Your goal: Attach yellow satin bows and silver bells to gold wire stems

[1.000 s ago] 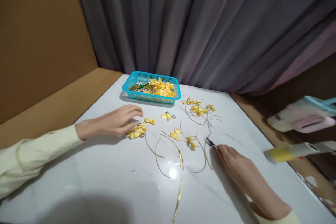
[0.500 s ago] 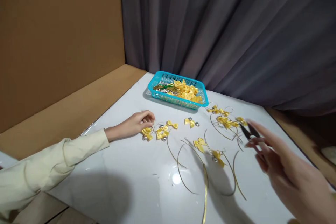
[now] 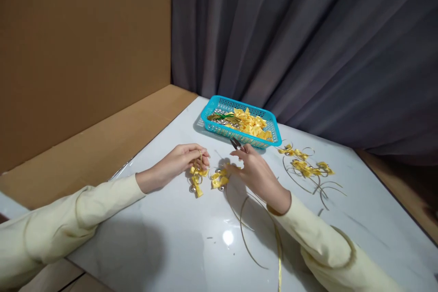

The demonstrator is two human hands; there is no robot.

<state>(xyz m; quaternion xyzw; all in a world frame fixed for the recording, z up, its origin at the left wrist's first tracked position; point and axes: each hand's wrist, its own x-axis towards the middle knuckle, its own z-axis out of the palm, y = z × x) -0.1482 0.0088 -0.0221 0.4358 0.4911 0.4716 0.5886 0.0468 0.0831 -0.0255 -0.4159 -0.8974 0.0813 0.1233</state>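
Note:
In the head view my left hand [image 3: 183, 164] is closed on a loop of gold cord. A yellow bow ornament [image 3: 198, 182] with a small silver bell hangs below that hand, just over the white table. My right hand [image 3: 258, 173] is wrapped round a pair of pliers [image 3: 236, 143], whose dark jaws point up and left, near the basket's front side. Its lower fingers reach toward more yellow bows [image 3: 219, 179] with bells on the table. Whether they touch those bows I cannot tell. The pliers' handles are hidden in the palm.
A blue plastic basket [image 3: 278, 133] at the back holds many yellow bows, silver bells and a green-tied bundle. Several bows on curled gold cords [image 3: 304, 168] lie to the right. Loose cords [image 3: 241, 228] curve across the front. A grey curtain [image 3: 290, 45] hangs behind.
My right hand has swung left with the pliers, from the right side to the middle. My left hand has lifted a looped bow ornament. Bows at the table's middle are hidden or moved.

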